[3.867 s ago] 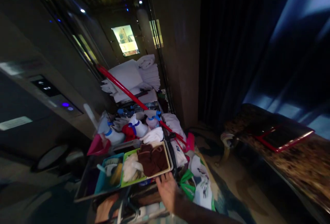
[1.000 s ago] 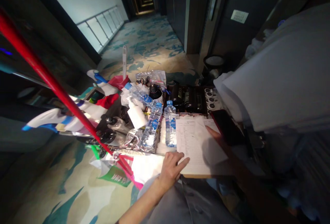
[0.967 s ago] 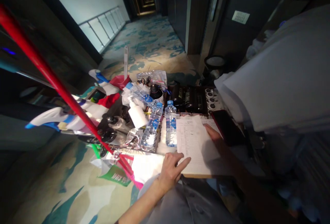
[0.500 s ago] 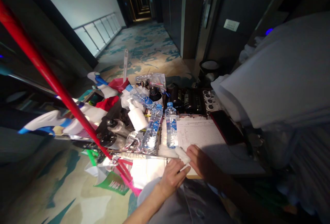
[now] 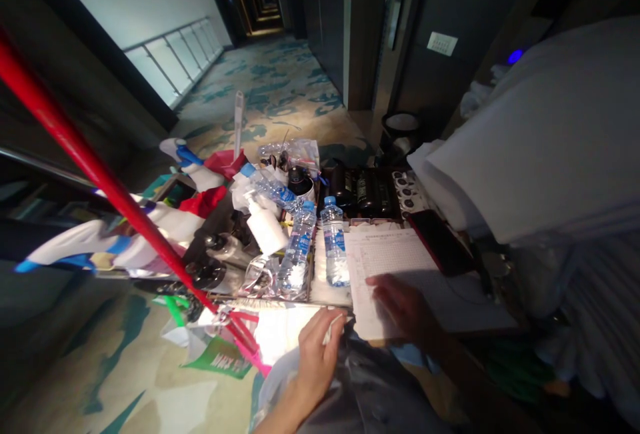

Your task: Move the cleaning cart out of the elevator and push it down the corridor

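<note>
My left hand (image 5: 317,341) is closed at the near edge of the loaded cart. A small soft white item (image 5: 330,329), like a folded cloth or tissue, shows between its thumb and fingers; most of it is hidden. Over the printed form (image 5: 385,254) hovers my right hand (image 5: 400,301), fingers loosely stretched to the left and nothing visible in them. Whether it touches the paper I cannot tell. Two water bottles with blue caps are just beyond my hands: an upright bottle (image 5: 334,244) beside the form and a leaning bottle (image 5: 299,247) to its left.
A red pole (image 5: 115,194) slants across the left side. Spray bottles (image 5: 75,244), a white pump bottle (image 5: 267,229) and dark bottles (image 5: 370,193) crowd the cart. A dark phone-like slab (image 5: 440,242) lies on the form. White linen (image 5: 540,141) bulges at right.
My hands have parted: the right has let go of the white item and moved right over the form. The left keeps the item, slightly further left. The view has shifted a little.
</note>
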`<state>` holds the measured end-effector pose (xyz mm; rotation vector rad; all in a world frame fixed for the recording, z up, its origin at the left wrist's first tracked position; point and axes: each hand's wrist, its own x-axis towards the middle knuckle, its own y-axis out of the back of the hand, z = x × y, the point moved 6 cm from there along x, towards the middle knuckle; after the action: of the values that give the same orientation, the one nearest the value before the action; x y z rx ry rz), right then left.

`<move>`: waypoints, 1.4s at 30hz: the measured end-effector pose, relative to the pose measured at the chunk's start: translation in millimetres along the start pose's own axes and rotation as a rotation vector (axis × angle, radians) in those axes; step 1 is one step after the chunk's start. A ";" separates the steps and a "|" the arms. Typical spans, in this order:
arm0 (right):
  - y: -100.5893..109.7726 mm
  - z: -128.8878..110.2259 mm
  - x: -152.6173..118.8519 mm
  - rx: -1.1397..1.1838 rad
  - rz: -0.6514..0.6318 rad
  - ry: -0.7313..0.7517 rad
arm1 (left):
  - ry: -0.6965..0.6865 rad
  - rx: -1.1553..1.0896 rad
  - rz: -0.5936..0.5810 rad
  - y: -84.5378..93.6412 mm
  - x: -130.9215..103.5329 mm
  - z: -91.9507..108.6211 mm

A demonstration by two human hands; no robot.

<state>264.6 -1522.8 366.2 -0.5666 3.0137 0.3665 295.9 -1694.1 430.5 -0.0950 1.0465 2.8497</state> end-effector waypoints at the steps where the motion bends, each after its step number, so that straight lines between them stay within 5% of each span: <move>1: 8.5 10.7 3.9 -0.095 0.061 0.029 | -0.050 0.047 -0.051 -5.3 4.8 1.9; 7: 2.3 30.5 6.6 -0.330 0.046 0.228 | -0.089 0.493 -0.499 -49.9 22.9 -8.2; 13: -5.5 24.3 4.3 -0.356 0.006 0.253 | 0.030 0.619 -0.734 -60.7 24.8 -15.0; 42: -6.8 24.4 3.8 -0.385 0.029 0.264 | 0.073 0.587 -0.710 -60.7 22.9 -16.9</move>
<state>263.8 -1524.5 340.6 -0.6392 3.2188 0.9593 280.8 -1657.3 376.5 -0.4218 1.4515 1.8583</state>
